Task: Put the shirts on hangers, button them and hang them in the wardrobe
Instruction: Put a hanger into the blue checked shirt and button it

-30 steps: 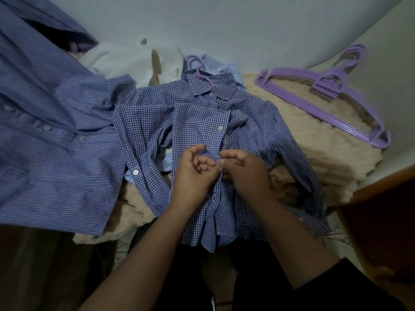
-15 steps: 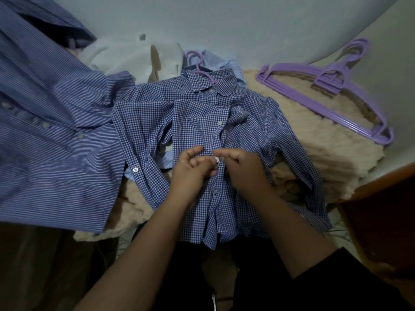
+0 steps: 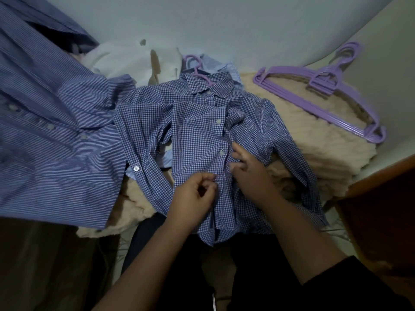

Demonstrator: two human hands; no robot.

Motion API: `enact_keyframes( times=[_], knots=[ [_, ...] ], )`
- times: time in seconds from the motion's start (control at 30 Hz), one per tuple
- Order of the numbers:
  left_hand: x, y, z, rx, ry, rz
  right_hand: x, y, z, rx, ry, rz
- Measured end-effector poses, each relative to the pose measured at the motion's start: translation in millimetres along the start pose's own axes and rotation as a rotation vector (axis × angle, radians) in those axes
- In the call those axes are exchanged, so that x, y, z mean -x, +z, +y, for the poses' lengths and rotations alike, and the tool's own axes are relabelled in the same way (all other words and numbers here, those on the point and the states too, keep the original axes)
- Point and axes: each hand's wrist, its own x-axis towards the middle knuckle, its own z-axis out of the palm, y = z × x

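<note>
The checked shirt (image 3: pixel 197 140) is laid front-up on the cream blanket (image 3: pixel 314 140), its placket pinched between the closed fingers of the left hand (image 3: pixel 193 198). The right hand (image 3: pixel 249 169) is rested at the placket's three o'clock side, fingers spread apart. Spare purple hangers (image 3: pixel 325 95) are seen at two o'clock.

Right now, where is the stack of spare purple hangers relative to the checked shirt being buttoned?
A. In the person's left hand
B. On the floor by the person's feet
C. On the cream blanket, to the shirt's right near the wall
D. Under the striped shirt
C: the spare purple hangers lie stacked on the cream blanket, right of the checked shirt, untouched by either hand.
</note>
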Motion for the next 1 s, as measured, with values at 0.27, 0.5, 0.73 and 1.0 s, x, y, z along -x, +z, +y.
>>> enact_keyframes(
  times=[0.27,0.5,0.73,1.0],
  knots=[
    [-2.2,-0.1,-12.6,-0.037,-0.086,0.022,17.5,7.9,22.3,0.063,0.040,0.199],
    [-3.7,4.8,-10.2,-0.166,-0.082,-0.085,21.0,12.4,25.4,0.064,0.135,0.139],
    [-3.4,-2.9,-17.1,-0.071,-0.171,0.010,26.7,12.5,24.6,0.126,0.087,0.320],
    [-7.1,-6.9,-21.5,0.123,-0.265,-0.003,32.1,38.1,15.2,0.197,-0.040,0.227]
  ],
)
